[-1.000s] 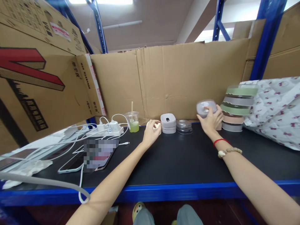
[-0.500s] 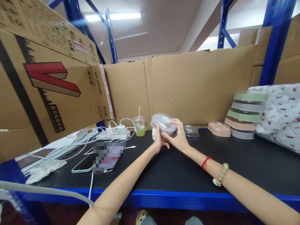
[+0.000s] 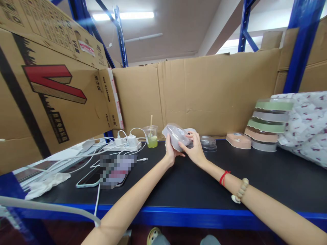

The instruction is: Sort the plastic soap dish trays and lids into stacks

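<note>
Above the table's middle, a grey food container with a clear domed lid [image 3: 176, 134] is held tilted up to the left. My left hand [image 3: 170, 153] is closed on its left and lower side, thumb along the near edge. My right hand [image 3: 195, 148] grips the right edge with thumb and fingers. Behind it, a clear rounded piece [image 3: 190, 130] partly shows. To the right of my hands lie stacked clear plastic lids [image 3: 208, 143]. Further right are a pink lidded container [image 3: 238, 140] and a stack of green, grey and pink lidded containers [image 3: 265, 126].
On the left stand a cup of green drink [image 3: 152, 140] with a straw, a power strip [image 3: 122, 146] with cables and two phones [image 3: 89, 178]. Cardboard [image 3: 219, 92] walls the back; a large box [image 3: 56, 88] leans in at left. A patterned quilted bag [image 3: 306, 126] sits at right.
The grey container has tipped further, its left end higher and its lid turned more toward me. A clear piece behind it has come into sight. Both hands keep their hold.
</note>
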{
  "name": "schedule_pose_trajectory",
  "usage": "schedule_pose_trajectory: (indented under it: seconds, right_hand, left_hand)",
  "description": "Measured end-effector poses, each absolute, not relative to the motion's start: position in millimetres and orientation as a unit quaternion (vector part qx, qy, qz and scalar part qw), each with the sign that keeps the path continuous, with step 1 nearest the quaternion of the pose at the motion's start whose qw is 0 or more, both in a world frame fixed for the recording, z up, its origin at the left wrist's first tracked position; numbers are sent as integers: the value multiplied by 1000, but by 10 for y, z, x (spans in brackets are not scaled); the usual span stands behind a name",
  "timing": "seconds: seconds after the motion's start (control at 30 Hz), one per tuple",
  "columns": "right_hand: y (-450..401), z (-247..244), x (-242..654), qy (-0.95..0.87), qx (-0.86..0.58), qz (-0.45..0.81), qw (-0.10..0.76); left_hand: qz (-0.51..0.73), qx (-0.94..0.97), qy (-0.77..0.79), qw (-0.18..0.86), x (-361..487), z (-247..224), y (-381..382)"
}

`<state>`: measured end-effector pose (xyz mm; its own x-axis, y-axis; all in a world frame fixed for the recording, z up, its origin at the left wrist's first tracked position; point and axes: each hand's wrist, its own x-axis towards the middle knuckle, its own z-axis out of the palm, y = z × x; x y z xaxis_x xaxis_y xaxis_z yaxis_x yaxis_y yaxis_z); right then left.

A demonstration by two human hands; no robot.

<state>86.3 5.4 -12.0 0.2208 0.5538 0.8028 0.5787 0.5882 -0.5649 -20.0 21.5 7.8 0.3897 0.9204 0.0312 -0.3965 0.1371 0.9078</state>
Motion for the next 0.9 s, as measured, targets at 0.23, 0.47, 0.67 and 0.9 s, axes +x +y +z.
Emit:
schedule_pose_trajectory:
  seconds: [0.23, 0.47, 0.67, 0.9]
  right_hand:
    - [86, -11, 1052, -598, -491, -157, 614]
    - [55, 58, 1508, -476, -689, -178, 517]
    - [24, 46, 1621, -429, -778, -79, 451]
    - [82, -41, 1641, -472, -770, -83, 420]
  left_hand:
    - [458, 464, 305, 694, -229, 56, 279]
    - [479, 398, 337, 706, -217, 92, 267]
    - [489, 379, 342, 707, -230, 110, 262]
    - [480, 386, 339, 711, -221, 101, 251]
